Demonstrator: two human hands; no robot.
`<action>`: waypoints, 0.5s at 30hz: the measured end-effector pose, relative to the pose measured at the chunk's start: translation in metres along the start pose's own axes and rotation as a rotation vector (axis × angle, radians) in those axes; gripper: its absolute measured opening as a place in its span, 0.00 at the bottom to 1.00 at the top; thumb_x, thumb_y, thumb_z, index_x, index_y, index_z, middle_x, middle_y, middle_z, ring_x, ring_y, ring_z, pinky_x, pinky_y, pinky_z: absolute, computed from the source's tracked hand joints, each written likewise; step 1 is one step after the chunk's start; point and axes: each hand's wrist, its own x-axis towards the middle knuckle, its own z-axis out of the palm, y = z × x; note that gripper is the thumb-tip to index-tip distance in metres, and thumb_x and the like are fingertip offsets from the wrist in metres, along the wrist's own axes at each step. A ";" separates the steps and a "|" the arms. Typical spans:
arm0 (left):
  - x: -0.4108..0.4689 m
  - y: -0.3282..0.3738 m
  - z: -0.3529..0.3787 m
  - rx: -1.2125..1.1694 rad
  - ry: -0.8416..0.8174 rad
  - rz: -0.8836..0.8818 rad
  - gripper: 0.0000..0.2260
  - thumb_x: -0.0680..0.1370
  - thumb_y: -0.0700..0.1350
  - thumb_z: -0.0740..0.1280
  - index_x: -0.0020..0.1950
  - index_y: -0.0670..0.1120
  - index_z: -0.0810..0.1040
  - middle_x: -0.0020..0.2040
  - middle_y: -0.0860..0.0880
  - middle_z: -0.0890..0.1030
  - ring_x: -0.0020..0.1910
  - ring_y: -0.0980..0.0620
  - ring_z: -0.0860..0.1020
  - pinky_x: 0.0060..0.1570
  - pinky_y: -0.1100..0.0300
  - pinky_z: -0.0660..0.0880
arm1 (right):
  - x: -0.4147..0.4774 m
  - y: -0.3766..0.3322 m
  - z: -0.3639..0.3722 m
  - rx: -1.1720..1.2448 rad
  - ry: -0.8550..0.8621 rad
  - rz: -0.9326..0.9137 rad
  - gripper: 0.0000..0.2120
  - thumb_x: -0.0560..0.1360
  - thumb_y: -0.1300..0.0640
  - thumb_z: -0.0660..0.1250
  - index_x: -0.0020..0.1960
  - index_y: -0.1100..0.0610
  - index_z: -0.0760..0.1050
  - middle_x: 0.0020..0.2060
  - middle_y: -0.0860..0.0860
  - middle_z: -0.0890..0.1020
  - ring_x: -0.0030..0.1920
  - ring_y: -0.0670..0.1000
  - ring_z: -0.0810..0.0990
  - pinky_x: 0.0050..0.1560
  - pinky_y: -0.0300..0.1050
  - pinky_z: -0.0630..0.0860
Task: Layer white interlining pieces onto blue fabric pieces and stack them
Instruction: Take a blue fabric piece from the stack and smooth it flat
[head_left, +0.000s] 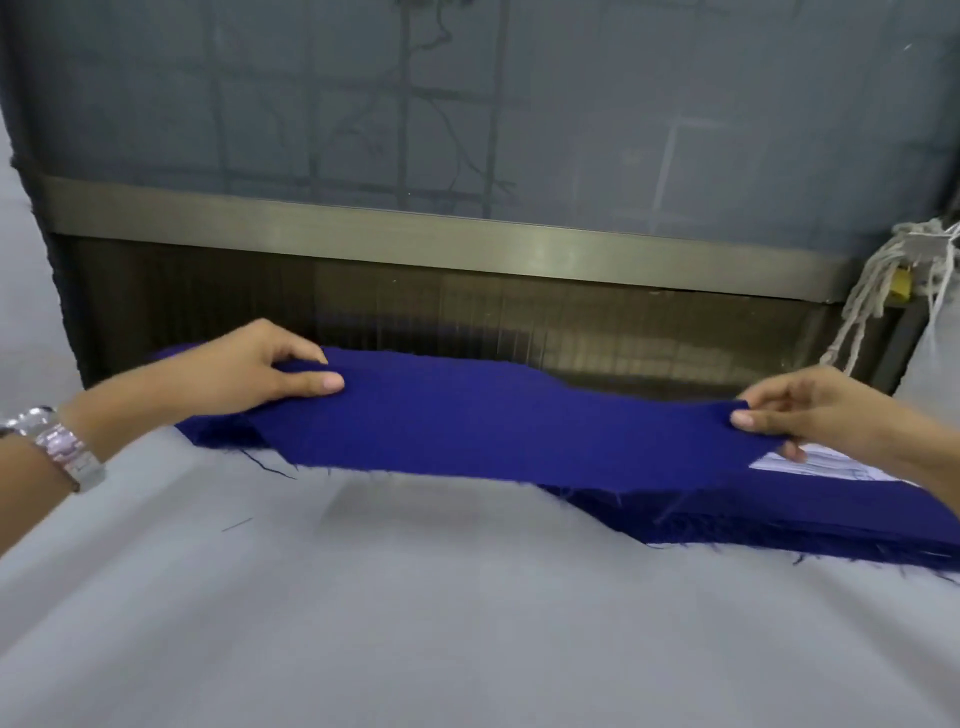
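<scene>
A long blue fabric piece (498, 426) is stretched between my two hands, lifted a little above the grey table (415, 623). My left hand (260, 371) pinches its left end between thumb and fingers. My right hand (810, 410) pinches its right end. Under the right part lies a stack of blue fabric pieces (779, 525) with frayed edges. A white piece (810, 465) shows on top of that stack, partly hidden by my right hand; whether it is interlining or paper I cannot tell. More blue fabric (218, 431) lies under the left end.
Behind the fabric runs a dark ribbed belt (467, 312) under a metal bar (467, 239) of a grey machine. A bundle of white cords (883, 280) hangs at the right. A watch sits on my left wrist (67, 452).
</scene>
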 end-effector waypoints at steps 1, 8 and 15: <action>-0.003 0.001 0.012 -0.012 -0.033 0.002 0.14 0.71 0.59 0.66 0.49 0.55 0.84 0.47 0.60 0.85 0.46 0.60 0.84 0.40 0.66 0.79 | -0.007 0.013 -0.007 -0.022 -0.054 0.039 0.13 0.69 0.47 0.76 0.45 0.57 0.85 0.33 0.59 0.83 0.26 0.49 0.75 0.32 0.38 0.76; -0.025 -0.001 0.081 -0.105 -0.211 0.018 0.14 0.71 0.60 0.69 0.45 0.52 0.86 0.43 0.55 0.86 0.43 0.56 0.85 0.40 0.63 0.80 | -0.032 0.103 -0.025 -0.028 -0.356 0.235 0.19 0.71 0.49 0.79 0.47 0.64 0.79 0.32 0.60 0.78 0.25 0.50 0.72 0.27 0.38 0.71; -0.040 -0.015 0.112 -0.017 -0.101 -0.031 0.22 0.68 0.68 0.68 0.38 0.49 0.82 0.33 0.49 0.81 0.29 0.57 0.74 0.31 0.64 0.69 | -0.026 0.161 -0.036 -0.043 -0.520 0.273 0.11 0.78 0.51 0.73 0.49 0.59 0.79 0.36 0.56 0.80 0.30 0.49 0.74 0.29 0.37 0.72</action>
